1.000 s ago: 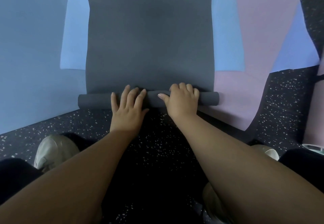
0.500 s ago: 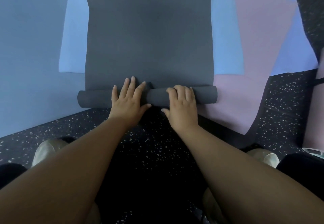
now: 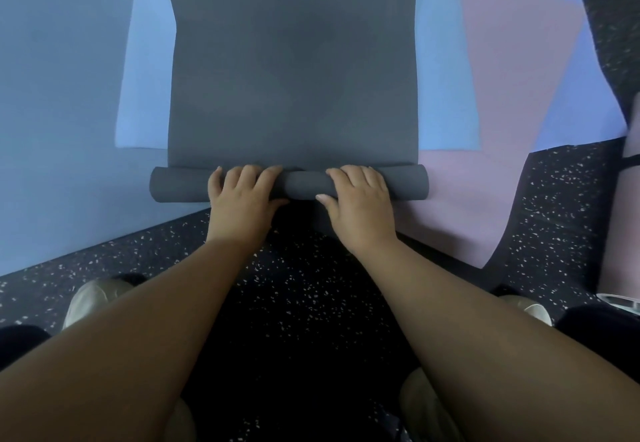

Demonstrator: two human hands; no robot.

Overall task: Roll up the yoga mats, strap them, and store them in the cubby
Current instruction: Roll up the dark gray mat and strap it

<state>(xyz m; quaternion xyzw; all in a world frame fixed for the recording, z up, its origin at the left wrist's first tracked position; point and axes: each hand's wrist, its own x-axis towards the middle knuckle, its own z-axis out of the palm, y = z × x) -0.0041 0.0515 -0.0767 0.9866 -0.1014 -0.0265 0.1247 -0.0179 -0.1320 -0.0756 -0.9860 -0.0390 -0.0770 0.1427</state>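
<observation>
A: Progress on the grey mat (image 3: 294, 61)?

B: Barely begun. Only a thin roll (image 3: 289, 183) had formed at the near end; the rest lay flat, running away from the person toward the top of the view. Left hand (image 3: 242, 196) and right hand (image 3: 358, 196) both sat on the roll near its middle, fingers close together and curled over its top, the right thumb against the near side. The left thumb's placement I could not tell.

A: Strapped? Stored?

B: Neither. No loose strap and no cubby were in view. My judgement: nearly all the rolling remained, then strapping and storing, and the same for the other mats.

A: What others?

B: A light blue mat (image 3: 145, 78) lay under the grey one, showing on both sides. A pink mat (image 3: 502, 61) was spread to the right, overlapping the blue. A large blue-grey mat (image 3: 59, 112) lay left. At the right edge lay what looked like a pink rolled mat (image 3: 623, 220) with a dark band round it.

A: Obstacles?

B: Nothing sat on the grey mat ahead of the roll. The roll would travel over the layered mats, which might drag or bunch. Speckled floor (image 3: 294, 303) and both shoes (image 3: 93, 299) were below.
</observation>
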